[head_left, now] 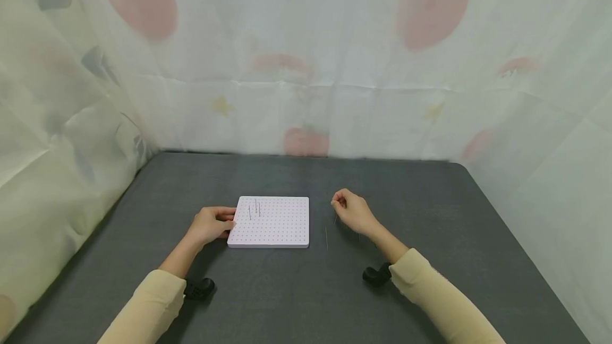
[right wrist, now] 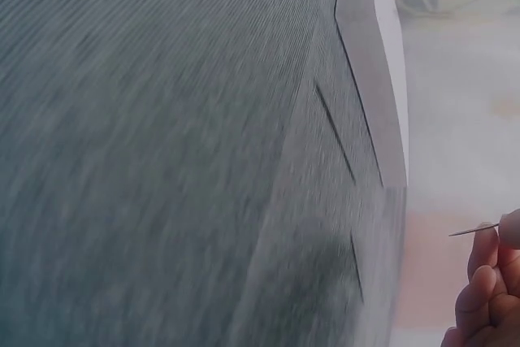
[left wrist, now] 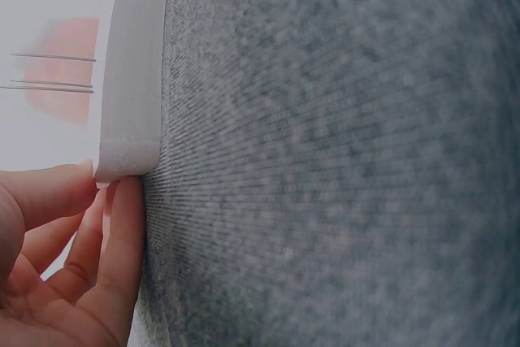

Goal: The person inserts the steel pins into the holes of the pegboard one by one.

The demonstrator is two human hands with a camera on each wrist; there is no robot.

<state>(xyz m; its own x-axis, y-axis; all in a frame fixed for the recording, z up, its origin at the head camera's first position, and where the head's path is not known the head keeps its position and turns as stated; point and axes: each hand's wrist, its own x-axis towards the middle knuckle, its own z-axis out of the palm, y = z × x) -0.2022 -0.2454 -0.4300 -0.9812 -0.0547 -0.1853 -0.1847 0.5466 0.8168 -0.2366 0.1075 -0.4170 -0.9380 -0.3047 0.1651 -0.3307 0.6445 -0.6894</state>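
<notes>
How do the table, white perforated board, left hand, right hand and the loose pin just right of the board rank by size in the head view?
1. Table
2. White perforated board
3. Left hand, right hand: the hands look too alike to rank
4. Loose pin

Grey table (head_left: 287, 301), white pegboard (head_left: 279, 229), thin pins (right wrist: 335, 132)

Upright pins (head_left: 260, 209) obstruct the far left of the perforated board (head_left: 287, 227); its right half is passable. The left hand (head_left: 210, 224) blocks its left edge; the near middle worktop (head_left: 287, 296) leaves room.
</notes>
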